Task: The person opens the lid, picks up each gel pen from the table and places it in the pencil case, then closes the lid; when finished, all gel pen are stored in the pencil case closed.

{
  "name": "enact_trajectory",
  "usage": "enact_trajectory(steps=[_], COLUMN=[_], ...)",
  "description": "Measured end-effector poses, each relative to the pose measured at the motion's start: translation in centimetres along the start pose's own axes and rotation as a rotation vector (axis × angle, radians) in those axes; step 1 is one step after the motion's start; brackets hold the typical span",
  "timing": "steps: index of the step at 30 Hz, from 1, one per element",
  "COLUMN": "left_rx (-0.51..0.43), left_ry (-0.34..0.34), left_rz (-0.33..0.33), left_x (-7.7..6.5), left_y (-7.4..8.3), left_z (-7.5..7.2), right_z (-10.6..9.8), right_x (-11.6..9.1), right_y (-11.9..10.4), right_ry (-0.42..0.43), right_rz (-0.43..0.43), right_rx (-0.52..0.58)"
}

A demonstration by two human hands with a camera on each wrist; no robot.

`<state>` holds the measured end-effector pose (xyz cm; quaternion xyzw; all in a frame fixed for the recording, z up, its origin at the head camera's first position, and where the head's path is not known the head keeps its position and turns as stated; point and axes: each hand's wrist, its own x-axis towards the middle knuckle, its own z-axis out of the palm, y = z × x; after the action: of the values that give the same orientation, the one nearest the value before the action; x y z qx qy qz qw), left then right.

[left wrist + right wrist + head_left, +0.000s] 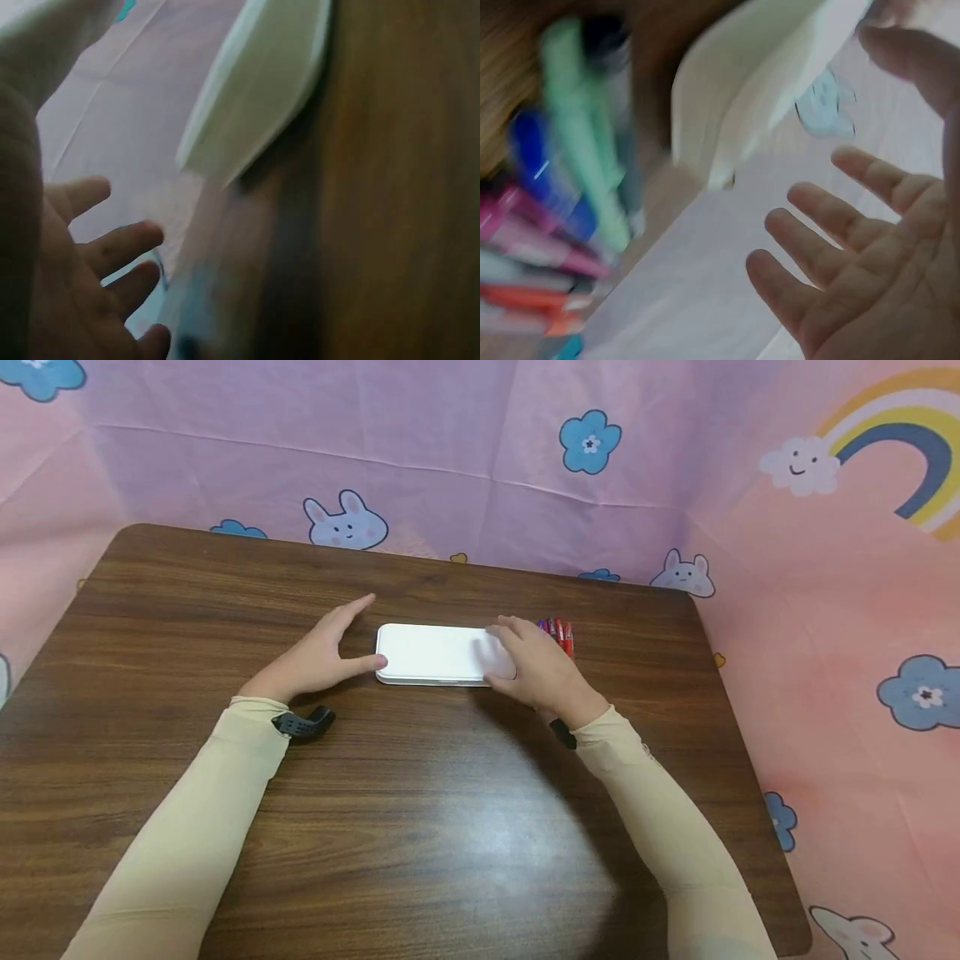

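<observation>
A flat white oblong case (431,652) with rounded corners lies on the brown wooden table. My left hand (322,652) is at its left end, fingers spread and thumb tip right at the front left corner. Over the right end, my right hand (543,668) has its fingers apart and hides part of that end. In the left wrist view, the left fingers (124,247) stand apart, pointing past the end of the case (262,82). The right wrist view has the right fingers (810,247) loosely extended, with the thumb close to the edge of the case (735,90).
Several pens (567,639) lie right of the case, partly behind my right hand. Among them are a green pen (585,127), a blue pen (547,169) and a pink pen (544,240). A patterned curtain (450,435) hangs along the table's back and right edges.
</observation>
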<state>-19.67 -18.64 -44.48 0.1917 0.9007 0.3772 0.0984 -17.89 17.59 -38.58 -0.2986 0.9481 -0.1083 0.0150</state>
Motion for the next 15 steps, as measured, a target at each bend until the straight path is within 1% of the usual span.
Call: enact_trajectory(steps=[3, 6, 10, 15], left_rx=[0.023, 0.057, 0.099, 0.14], left_ry=[-0.046, -0.057, -0.042, 0.001], left_rz=[0.044, 0.08, 0.089, 0.082], left_x=[0.3, 0.6, 0.9, 0.9], left_y=[0.1, 0.1, -0.1, -0.1], left_z=[1.1, 1.9, 2.7, 3.2], right_z=[0.8, 1.1, 1.1, 0.8], right_x=[1.5, 2.3, 2.9, 3.4], right_y=[-1.1, -1.6, -1.7, -1.8], right_ry=[-0.093, -0.147, -0.19, -0.255], right_rz=[-0.05, -0.073, -0.078, -0.081], right_rx=[-0.054, -0.085, -0.107, -0.126])
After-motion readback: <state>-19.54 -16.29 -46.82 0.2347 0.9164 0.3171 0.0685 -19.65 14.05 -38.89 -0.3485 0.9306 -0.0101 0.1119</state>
